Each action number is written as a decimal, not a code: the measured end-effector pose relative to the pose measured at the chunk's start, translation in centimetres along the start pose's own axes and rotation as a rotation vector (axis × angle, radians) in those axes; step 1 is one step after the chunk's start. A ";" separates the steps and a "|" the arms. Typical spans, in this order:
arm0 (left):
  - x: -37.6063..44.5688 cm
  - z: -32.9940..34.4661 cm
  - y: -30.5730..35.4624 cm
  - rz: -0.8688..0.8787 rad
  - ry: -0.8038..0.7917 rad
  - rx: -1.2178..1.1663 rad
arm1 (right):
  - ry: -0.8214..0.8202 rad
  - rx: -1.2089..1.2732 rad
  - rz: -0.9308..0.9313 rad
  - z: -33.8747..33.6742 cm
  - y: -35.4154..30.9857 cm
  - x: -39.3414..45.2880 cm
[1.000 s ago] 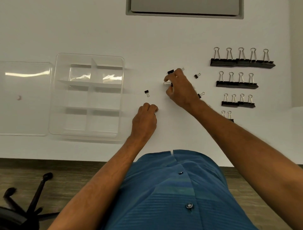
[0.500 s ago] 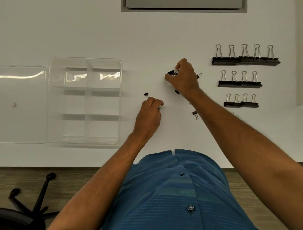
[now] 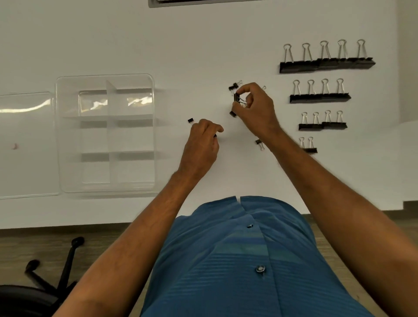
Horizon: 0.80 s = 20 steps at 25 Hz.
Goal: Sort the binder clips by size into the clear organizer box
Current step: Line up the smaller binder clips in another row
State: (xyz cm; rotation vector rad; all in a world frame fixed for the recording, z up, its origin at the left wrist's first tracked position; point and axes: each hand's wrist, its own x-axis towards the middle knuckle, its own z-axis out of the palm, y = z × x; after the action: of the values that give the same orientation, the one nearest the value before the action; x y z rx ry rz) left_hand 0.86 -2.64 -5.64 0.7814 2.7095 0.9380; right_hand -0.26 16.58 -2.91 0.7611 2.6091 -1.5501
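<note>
My right hand (image 3: 255, 108) pinches a small bunch of tiny black binder clips (image 3: 237, 98) just above the white table. My left hand (image 3: 202, 144) is curled with a tiny clip (image 3: 214, 136) under its fingers. Loose tiny clips lie around them: one (image 3: 190, 120) left of my left hand, one (image 3: 233, 86) beyond my right hand, one (image 3: 259, 143) by my right wrist. The clear organizer box (image 3: 105, 79) with empty compartments stands at the left. Bigger clips stand in rows at the right: largest (image 3: 325, 64), then medium (image 3: 320, 97), smaller (image 3: 322, 125).
The box's clear lid (image 3: 24, 144) lies flat left of the box. A short row of small clips (image 3: 308, 149) sits partly hidden behind my right forearm. A grey panel (image 3: 203, 2) is at the table's far edge. An office chair base (image 3: 56, 278) stands on the floor.
My right hand has lifted and gathered tiny clips into a pinch between its fingers. My left hand moved up to a tiny clip and closed over it.
</note>
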 end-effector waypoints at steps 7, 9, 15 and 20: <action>-0.9 4.3 7.0 0.051 -0.133 -0.063 | 0.076 -0.099 0.071 -10.8 8.2 -10.0; -1.1 6.1 9.7 0.072 -0.185 -0.082 | 0.102 -0.141 0.106 -13.9 10.8 -11.7; -0.7 11.3 15.0 0.075 -0.250 -0.077 | -0.058 -0.421 -0.003 -19.3 16.1 -12.6; -0.6 13.3 15.4 0.014 -0.212 -0.007 | -0.192 -0.563 -0.128 -19.9 17.6 -10.6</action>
State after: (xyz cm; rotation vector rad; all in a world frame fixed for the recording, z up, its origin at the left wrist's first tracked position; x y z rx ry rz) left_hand 12.10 14.28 -6.65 0.8480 2.5200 0.8169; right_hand 20.95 35.74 -4.63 0.3818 2.7674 -0.7731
